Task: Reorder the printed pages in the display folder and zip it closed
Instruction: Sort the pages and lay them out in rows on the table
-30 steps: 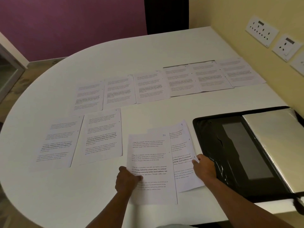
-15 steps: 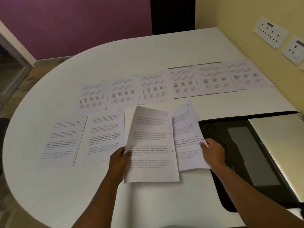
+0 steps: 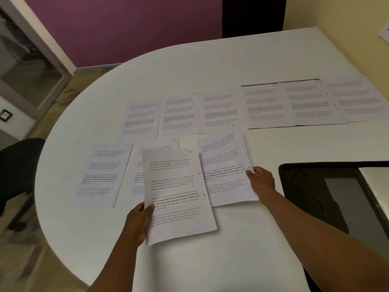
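My left hand (image 3: 137, 222) pinches the lower left edge of a printed page (image 3: 179, 194) and holds it lifted above the table, partly over a flat sheet (image 3: 137, 171) in the near row. My right hand (image 3: 262, 181) pinches the right edge of a second page (image 3: 226, 171), also raised, just right of the first. Another sheet (image 3: 101, 175) lies at the left of the near row. Several more printed pages (image 3: 263, 104) lie in a row across the far side. The open black display folder (image 3: 311, 186) lies at the right.
The white rounded table (image 3: 189, 66) meets a yellow wall on the right. A grey laptop-like slab (image 3: 374, 182) lies on the folder's right half. A dark chair (image 3: 19, 165) stands off the table's left edge. Floor and a glass door show at far left.
Both hands lifted their pages off the table and carried them up and to the left. The left page now overlaps a near-row sheet. The view has swung left.
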`<action>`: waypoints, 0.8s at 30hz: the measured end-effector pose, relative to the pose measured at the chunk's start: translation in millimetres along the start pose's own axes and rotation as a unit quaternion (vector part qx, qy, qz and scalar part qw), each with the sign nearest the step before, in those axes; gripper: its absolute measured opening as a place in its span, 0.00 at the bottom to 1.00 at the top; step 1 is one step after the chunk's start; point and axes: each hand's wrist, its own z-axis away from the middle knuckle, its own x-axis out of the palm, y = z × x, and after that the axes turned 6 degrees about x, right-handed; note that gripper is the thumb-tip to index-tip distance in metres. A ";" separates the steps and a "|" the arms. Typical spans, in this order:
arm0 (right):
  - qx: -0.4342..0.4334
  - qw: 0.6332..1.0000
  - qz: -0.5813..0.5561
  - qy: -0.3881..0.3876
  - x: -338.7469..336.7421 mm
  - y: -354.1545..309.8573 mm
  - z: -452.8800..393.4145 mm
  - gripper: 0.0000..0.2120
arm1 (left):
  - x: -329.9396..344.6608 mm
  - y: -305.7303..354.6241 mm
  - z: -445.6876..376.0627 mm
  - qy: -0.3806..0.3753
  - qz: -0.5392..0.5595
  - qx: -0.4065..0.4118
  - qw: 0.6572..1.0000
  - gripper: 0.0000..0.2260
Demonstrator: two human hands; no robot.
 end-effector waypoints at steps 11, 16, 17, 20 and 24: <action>0.021 0.999 0.017 -0.028 44.8 -22.0 -27.9 0.11 | -0.8 0.4 -26.5 0.014 0.011 -0.018 1.000 0.08; 0.008 0.995 0.093 -0.022 46.3 -19.9 -29.6 0.16 | 14.6 8.3 -34.3 0.009 0.007 -0.008 1.000 0.08; 0.001 0.992 0.123 -0.003 44.3 -19.0 -26.9 0.18 | 17.9 9.6 -35.3 0.008 0.004 -0.006 1.000 0.08; -0.038 0.987 0.148 0.055 39.4 -11.4 -17.4 0.21 | 29.0 11.8 -37.2 -0.007 -0.002 0.001 1.000 0.10; -0.027 0.998 0.011 -0.049 29.0 -4.8 -1.7 0.22 | 50.2 14.8 -32.7 -0.032 -0.014 0.014 0.999 0.09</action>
